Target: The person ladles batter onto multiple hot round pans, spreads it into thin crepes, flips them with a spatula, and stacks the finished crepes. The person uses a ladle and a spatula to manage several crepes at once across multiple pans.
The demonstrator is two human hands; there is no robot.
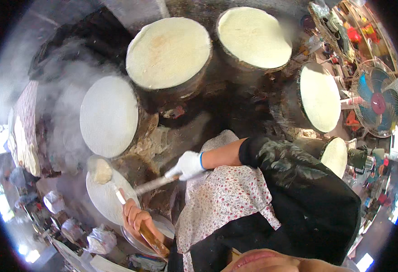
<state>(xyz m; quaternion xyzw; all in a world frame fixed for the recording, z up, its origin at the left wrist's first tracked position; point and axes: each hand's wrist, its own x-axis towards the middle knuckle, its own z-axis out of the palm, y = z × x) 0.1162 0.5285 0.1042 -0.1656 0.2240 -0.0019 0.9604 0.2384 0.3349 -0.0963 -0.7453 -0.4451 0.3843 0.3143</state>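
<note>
My left hand [137,215] is closed round the wooden handle of a ladle [102,172], whose pale head is over the near-left round steamer top [101,199]. A metal bowl [160,226] sits just behind that hand, partly hidden. My right hand [185,165], in a white glove, is closed on a long thin pale stick [156,185], which slants down to the left toward the same round top and the ladle's handle. A floral apron [221,199] covers my front.
Several round pots with pale tops [168,52] stand in an arc around me, steam rising at the left. A fan [373,102] and cluttered shelves [353,29] are at the right. Plastic bags [101,240] and other items lie at lower left.
</note>
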